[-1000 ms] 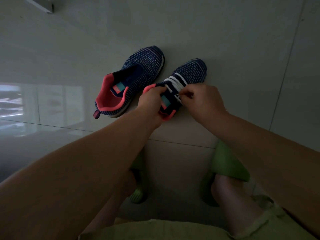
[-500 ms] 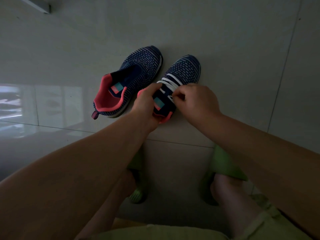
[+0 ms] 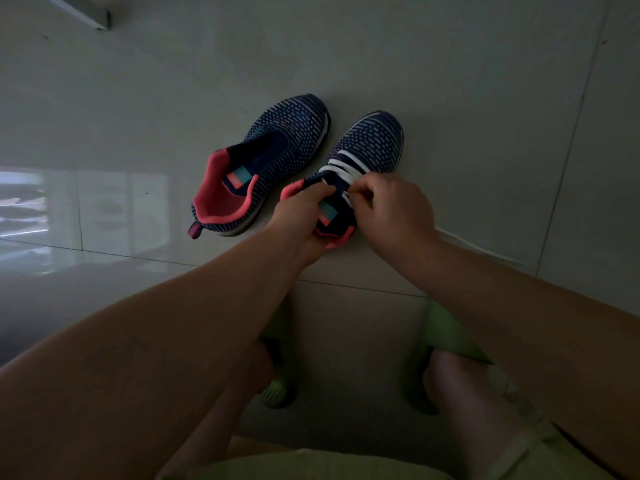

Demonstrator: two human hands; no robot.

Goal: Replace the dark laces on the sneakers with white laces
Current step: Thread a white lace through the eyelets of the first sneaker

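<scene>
At the centre of the frame, the right hand (image 3: 394, 209) pinches a white lace (image 3: 346, 171) on the right sneaker (image 3: 370, 143), while the left hand (image 3: 301, 220) grips its collar. Two sneakers sit side by side; the left sneaker (image 3: 273, 164) has no lace. Grey floor tiles (image 3: 450, 81) lie beneath, with green slippers (image 3: 446, 334) at lower centre.

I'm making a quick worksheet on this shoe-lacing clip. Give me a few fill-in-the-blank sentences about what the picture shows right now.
1. The sneaker being worked on has laces of the colour ____.
2. The other sneaker has ____ laces threaded in it.
3. Both sneakers have a collar lining of the colour ____.
4. The loose lace end trails on the floor past the person's ____ wrist.

Missing words: white; no; pink; right
</scene>
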